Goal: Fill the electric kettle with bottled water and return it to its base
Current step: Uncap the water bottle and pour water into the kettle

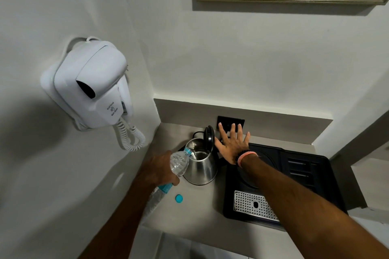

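Two hands busy: left hand [162,169] gripping tilted bottle [179,163] over kettle [201,167], right hand [231,145] splayed open holding lid [209,137]; could easily slosh onto worktop [195,206].

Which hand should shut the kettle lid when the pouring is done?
Probably the right hand: it is open and empty beside the raised lid of the kettle. The left hand is busy tilting the bottle.
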Available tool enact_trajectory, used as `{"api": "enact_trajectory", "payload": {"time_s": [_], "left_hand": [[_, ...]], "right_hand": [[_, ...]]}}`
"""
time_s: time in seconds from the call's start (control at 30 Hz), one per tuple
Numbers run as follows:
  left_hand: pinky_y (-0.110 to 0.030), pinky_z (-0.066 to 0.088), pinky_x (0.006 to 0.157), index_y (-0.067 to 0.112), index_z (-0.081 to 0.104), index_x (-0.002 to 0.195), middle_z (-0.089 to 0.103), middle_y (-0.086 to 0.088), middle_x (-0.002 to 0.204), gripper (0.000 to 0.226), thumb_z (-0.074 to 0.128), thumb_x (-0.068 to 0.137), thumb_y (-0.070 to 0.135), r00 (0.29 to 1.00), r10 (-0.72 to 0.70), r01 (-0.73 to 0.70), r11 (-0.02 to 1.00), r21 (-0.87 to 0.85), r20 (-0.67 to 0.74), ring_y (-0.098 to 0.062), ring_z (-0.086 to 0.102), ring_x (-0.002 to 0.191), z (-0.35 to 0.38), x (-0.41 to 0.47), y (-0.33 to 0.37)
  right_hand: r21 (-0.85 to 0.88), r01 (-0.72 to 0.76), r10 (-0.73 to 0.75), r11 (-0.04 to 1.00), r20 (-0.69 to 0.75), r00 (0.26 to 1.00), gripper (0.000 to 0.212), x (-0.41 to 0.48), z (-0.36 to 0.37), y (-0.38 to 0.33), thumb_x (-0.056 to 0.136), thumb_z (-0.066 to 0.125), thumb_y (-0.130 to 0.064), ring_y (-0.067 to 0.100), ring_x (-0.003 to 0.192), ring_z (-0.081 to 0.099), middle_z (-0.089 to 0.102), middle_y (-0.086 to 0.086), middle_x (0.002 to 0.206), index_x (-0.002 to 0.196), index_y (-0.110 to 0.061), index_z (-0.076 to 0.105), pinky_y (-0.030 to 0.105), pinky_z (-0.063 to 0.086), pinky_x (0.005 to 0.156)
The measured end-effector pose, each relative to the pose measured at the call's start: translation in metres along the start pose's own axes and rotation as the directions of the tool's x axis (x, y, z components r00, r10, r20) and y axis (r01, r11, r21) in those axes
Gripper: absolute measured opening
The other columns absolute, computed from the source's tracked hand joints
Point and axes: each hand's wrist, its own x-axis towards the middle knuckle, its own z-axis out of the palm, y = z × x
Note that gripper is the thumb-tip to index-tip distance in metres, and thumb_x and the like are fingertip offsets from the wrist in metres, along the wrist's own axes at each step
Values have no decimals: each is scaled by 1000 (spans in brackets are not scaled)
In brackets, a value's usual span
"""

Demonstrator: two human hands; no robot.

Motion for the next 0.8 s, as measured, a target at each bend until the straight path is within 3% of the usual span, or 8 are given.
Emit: {"api": "enact_trajectory", "payload": {"time_s": [0.2,0.47,0.63,0.8], "left_hand": [[-28,44,75,35,47,119,59,12,107,83,88,48,48,997,0,-5,997,-71,-73,-11,53,91,1,-3,-4],[-33,48,87,34,43,132,63,2,117,90,89,55,42,940,-90,-7,959,-284,-329,-22,61,104,13,-19,-16],[-38,51,83,34,45,122,70,-2,106,84,92,53,45,821,-226,-27,902,-431,-524,-31,67,94,26,-25,-34],[-39,50,82,29,44,121,70,-7,108,88,95,51,45,642,-372,-73,841,-537,-670,-36,67,94,47,-22,-44]], "right_hand": [[4,-1,1,1000,7,1000,93,0,0,0,69,-12,-83,37,149,-17,-12,16,164,152,-41,-16,63,-12,114],[-2,-9,9,1000,13,1000,92,1,2,0,68,-12,-83,37,150,-17,-10,16,165,151,-42,-16,64,-11,114],[-14,-18,18,1000,13,1000,90,0,3,-1,70,-12,-81,37,150,-15,-9,16,165,151,-43,-16,64,-10,115],[0,-18,18,1000,13,1000,90,-1,3,-1,70,-11,-82,37,150,-15,-9,15,165,151,-43,-16,63,-11,114]]}}
